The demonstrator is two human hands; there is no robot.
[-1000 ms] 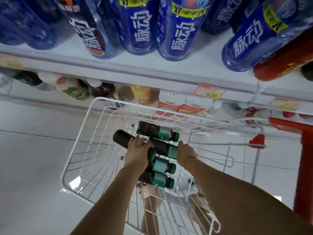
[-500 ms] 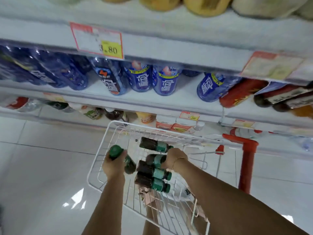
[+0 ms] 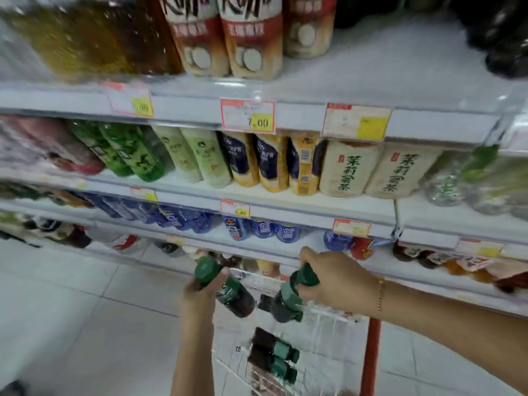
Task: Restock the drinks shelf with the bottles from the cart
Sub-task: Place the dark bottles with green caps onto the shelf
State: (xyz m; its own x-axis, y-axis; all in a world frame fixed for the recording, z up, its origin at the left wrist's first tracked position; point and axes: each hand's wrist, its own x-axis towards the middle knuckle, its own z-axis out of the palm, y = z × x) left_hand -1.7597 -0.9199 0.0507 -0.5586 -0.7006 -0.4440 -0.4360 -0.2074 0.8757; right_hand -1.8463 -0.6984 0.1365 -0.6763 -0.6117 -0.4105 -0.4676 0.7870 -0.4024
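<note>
Head view: left grip [image 3: 200,290] is clasping left bottle [image 3: 234,295]; right grip [image 3: 337,278] is clutching right bottle [image 3: 284,301] by its neck. Cart [image 3: 325,332] is sitting below both grips, shelf [image 3: 285,218] beyond them.

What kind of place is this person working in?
Most likely a supermarket or grocery shop's drinks aisle. Tiered white shelves are packed with bottled drinks, price tags are clipped along the shelf edges, and a wire cart below holds green-capped bottles.
</note>
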